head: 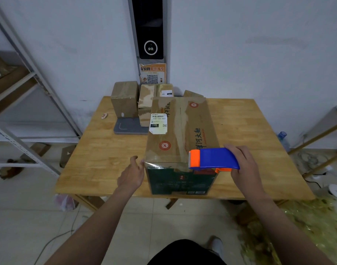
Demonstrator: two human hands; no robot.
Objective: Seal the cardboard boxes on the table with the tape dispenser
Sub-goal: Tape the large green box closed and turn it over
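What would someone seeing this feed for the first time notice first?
The bright blue-and-orange tape dispenser stands out first, gripped by the right hand over the near right edge of the large cardboard box in the middle of the wooden table. Next comes the left hand, open, at the box's near left corner. Behind, smaller boxes stand at the table's far edge.

Left grip [132, 175] slack, uncurled; right grip [244, 167] clasps tape dispenser [213, 157]
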